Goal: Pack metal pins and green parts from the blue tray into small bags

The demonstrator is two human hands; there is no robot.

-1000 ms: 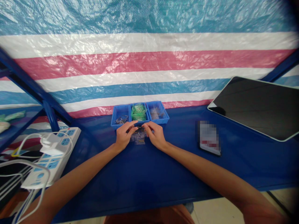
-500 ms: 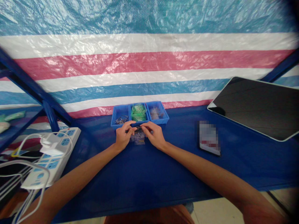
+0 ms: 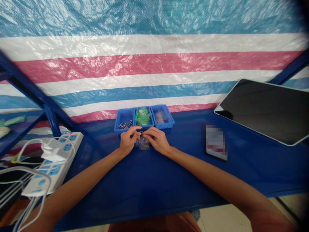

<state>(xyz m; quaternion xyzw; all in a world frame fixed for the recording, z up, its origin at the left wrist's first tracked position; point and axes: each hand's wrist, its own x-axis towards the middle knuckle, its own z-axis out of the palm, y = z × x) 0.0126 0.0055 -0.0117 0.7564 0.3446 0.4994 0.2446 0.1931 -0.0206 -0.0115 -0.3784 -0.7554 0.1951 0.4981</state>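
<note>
My left hand (image 3: 127, 140) and my right hand (image 3: 157, 139) meet just in front of the blue bins, fingertips pinched close together. Something small and dark is between them, too small to name. Below the fingertips, small clear plastic bags (image 3: 144, 145) with little parts inside lie on the table. The left blue bin (image 3: 124, 115) has several thin metal pieces (image 3: 126, 124). Green plastic packets (image 3: 143, 116) fill the middle bin. In the right bin (image 3: 170, 120) are clear bags (image 3: 161, 116) with brownish contents.
On the blue table (image 3: 145, 187), a phone (image 3: 215, 143) lies to the right, and a large dark-screened panel (image 3: 267, 109) is behind it. A white power strip (image 3: 69, 151) with plugs and cables is at the left. Behind hangs a striped tarp (image 3: 154, 64); a blue frame post (image 3: 51, 119) rises left.
My right hand's fingers have shifted slightly left and down, closer to the left fingertips. The bins, phone and bags have stayed in place.
</note>
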